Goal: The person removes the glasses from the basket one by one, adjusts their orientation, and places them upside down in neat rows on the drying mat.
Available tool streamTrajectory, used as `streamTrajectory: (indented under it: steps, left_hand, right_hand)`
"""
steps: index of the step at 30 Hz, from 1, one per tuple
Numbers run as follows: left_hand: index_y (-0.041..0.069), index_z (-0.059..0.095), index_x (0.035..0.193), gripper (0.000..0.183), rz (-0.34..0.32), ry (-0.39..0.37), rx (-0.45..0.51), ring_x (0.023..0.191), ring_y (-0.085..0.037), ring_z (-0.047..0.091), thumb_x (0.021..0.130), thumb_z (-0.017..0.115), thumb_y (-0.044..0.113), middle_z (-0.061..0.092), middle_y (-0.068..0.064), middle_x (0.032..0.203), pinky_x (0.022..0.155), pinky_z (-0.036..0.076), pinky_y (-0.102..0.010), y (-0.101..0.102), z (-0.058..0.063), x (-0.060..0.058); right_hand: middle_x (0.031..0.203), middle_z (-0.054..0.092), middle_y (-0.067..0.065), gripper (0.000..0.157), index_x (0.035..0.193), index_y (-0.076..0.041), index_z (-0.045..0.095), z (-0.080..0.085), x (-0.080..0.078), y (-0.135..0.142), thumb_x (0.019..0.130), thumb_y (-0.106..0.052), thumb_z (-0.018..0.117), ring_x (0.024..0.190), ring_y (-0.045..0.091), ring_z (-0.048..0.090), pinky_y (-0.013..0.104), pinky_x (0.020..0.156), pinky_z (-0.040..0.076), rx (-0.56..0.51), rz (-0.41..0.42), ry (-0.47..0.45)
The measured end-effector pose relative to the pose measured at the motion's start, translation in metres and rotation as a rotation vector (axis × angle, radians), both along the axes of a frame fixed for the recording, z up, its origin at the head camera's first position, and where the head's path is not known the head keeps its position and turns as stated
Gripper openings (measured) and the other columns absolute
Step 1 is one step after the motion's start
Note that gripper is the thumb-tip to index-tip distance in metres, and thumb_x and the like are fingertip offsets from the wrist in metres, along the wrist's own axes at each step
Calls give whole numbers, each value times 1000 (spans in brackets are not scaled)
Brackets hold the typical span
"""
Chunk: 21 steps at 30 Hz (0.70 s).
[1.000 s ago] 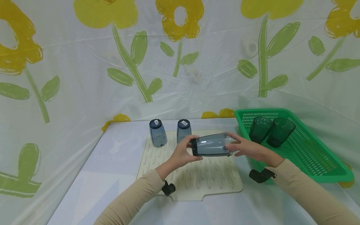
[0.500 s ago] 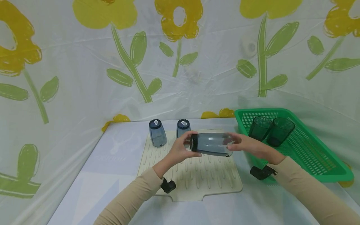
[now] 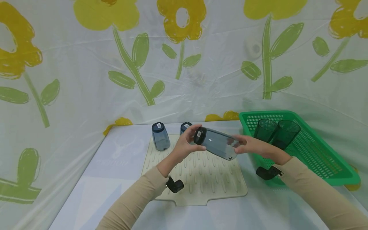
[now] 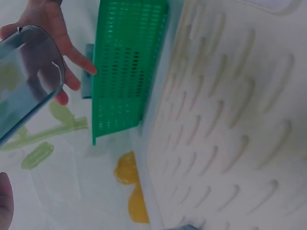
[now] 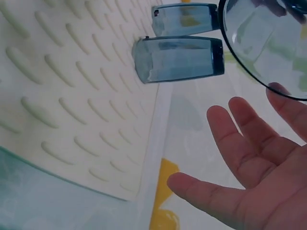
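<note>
A blue-tinted drinking glass (image 3: 218, 143) is held in the air above a cream ridged drying mat (image 3: 198, 179). It lies tilted, its dark base up and to the left, its open rim lower on the right. My left hand (image 3: 184, 148) grips the base end between thumb and fingers. At the rim, my right hand (image 3: 257, 148) pinches the glass; in the right wrist view one fingertip meets the rim (image 5: 254, 76) while the other fingers spread away from it. Two similar glasses stand upside down at the mat's back: one glass (image 3: 161, 137) at left, another glass (image 3: 185, 127) partly behind my left hand.
A green slotted plastic basket (image 3: 342, 182) stands at the right, holding two more glasses (image 3: 265, 129) that lean in its far left part. Behind the white table (image 3: 109, 166) hangs a curtain (image 3: 215, 73) with printed yellow flowers.
The held glass has gone from nearly level to tilted, its base end raised by my left hand. My right hand stays at the rim with little movement.
</note>
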<state>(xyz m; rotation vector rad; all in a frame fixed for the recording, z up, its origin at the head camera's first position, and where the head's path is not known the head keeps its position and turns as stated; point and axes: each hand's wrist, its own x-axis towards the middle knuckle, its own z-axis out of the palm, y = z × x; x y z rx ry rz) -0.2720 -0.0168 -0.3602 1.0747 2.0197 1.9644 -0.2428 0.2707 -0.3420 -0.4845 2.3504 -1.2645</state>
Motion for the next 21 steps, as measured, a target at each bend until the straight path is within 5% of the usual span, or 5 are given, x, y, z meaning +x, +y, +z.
streamTrajectory:
  steps: [4,7,16,21]
  left_hand:
    - [3,31,139,92,-35,-38,61,125,-26,40,69,78,39,39,-19,138,99,38,-37,5,4,-2]
    - [1,31,139,99,-47,-68,114,123,-22,41,65,78,45,38,-21,137,98,39,-29,9,7,-2]
    - [-2,30,138,109,-57,-164,252,113,-10,47,57,81,47,43,-15,132,87,44,-19,23,17,0]
    - [-3,33,136,110,-50,-145,249,109,-7,49,54,80,53,48,-3,124,87,44,-20,29,19,-2]
  right_hand:
    - [145,14,33,94,144,5,10,3,3,2,83,-44,62,131,48,20,62,99,26,52,-10,-17]
    - [146,4,33,98,144,6,6,4,3,3,83,-47,61,132,50,12,64,100,22,63,-8,-18]
    - [136,38,26,80,143,1,21,-1,-4,3,86,-41,59,126,42,34,57,97,32,-44,80,-18]
    - [143,22,31,92,144,5,11,0,-2,3,84,-44,61,129,45,26,59,98,30,37,36,-30]
